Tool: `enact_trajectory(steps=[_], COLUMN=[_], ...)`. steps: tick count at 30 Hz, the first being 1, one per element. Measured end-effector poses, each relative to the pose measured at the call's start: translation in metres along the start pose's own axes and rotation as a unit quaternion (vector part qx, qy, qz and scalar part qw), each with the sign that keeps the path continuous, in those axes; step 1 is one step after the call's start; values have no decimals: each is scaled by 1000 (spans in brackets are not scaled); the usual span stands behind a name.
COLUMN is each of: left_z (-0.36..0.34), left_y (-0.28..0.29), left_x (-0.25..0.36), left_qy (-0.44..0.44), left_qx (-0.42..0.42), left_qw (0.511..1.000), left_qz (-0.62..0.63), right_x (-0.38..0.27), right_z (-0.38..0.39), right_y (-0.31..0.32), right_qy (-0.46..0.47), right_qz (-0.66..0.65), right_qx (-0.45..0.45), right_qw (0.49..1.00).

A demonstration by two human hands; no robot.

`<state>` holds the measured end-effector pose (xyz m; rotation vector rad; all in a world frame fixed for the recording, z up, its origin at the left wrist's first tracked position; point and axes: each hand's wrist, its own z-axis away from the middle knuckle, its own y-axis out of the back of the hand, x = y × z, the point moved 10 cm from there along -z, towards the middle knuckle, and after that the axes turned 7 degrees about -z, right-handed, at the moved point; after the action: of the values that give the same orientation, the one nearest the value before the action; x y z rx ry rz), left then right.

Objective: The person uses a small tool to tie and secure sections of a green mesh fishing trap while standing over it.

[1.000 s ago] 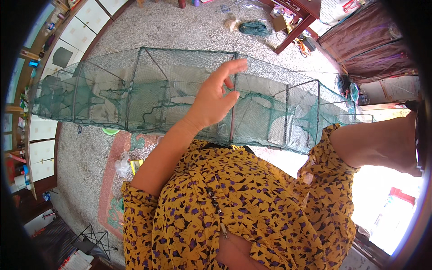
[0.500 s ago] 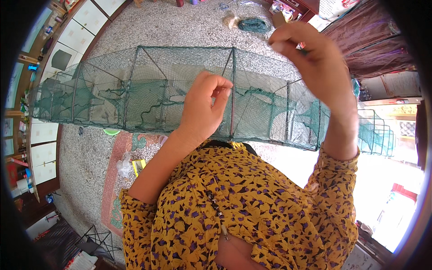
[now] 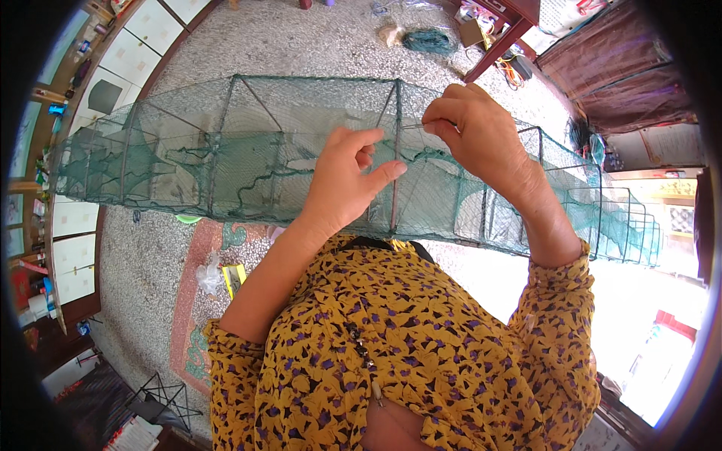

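Observation:
A long green mesh net trap (image 3: pixel 316 180) on dark wire frames stretches across in front of me. My left hand (image 3: pixel 350 177) is at its near face, beside one upright frame rod (image 3: pixel 395 188). Its thumb and index finger are apart, the thumb tip at the rod, and the other fingers are curled. Just right of that rod, my right hand (image 3: pixel 477 131) is closed in a pinch. A thin, pale line shows between its fingertips and the rod; I cannot tell whether it is thread or a needle.
A bundle of dark green netting (image 3: pixel 429 41) lies on the speckled floor beyond the trap. A dark red table (image 3: pixel 500 45) stands at the far right. White cabinets (image 3: pixel 131 56) line the left. A clear plastic bag (image 3: pixel 209 276) and a yellow package (image 3: pixel 235 278) lie nearer me.
My right hand has come down and left from high at the right to beside the rod. My left thumb and index finger, together before, have parted. The trap has shifted slightly.

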<state>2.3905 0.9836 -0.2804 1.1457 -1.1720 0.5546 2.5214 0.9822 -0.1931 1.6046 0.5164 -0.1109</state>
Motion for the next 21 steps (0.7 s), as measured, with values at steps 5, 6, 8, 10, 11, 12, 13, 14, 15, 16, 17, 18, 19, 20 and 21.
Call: enact_trajectory(steps=[5,6,8,10,11,12,13,14,15,16,17,18,19,20,21], left_z=[-4,-3,-1,0,-1,-1,-1,-1,0,0,1,1,2,1,2], left_y=[-12,-14,-17,-20,-21,-21,-22,-22,-22,-22,-23,-24,-26,-23,-20], left_x=[-24,-25,-29,-34,-33,-31,-29,-29,-29,-29,-29,-29,-29,-28,-27], left_qy=[73,92,115,122,130,138,146,149,151,154,158,162,166,163,161], left_qx=[-56,-74,-92,-94,-107,-120,-132,-132,-132,-132,-138,-144,-150,-122,-94], left_qw=[994,990,985,982,980,978,976,976,977,977,974,972,969,971,971], left_qz=[65,71,89,113,105,97,89,83,77,71,81,91,101,124,147], right_x=[2,4,4,-4,-8,-12,-16,-19,-23,-26,-34,-42,-48,-48,-53], right_z=[-3,-4,-8,-12,-14,-15,-17,-19,-21,-25,-28,-31,-35,-39,-43], right_y=[-7,-10,-16,-25,-27,-33,-39,-46,-52,-53,-55,-56,-60,-66,-66], right_qy=[-9,-27,-37,-21,-13,-21,-10,3,14,12,25,37,50,47,54], right_qz=[-97,-131,-191,-202,-206,-202,-150,-99,-47,27,81,135,188,139,90], right_qx=[16,22,47,71,85,69,42,15,-13,-23,-43,-62,-81,-81,-67], right_qw=[995,991,980,976,975,977,988,995,999,999,995,988,978,986,992])
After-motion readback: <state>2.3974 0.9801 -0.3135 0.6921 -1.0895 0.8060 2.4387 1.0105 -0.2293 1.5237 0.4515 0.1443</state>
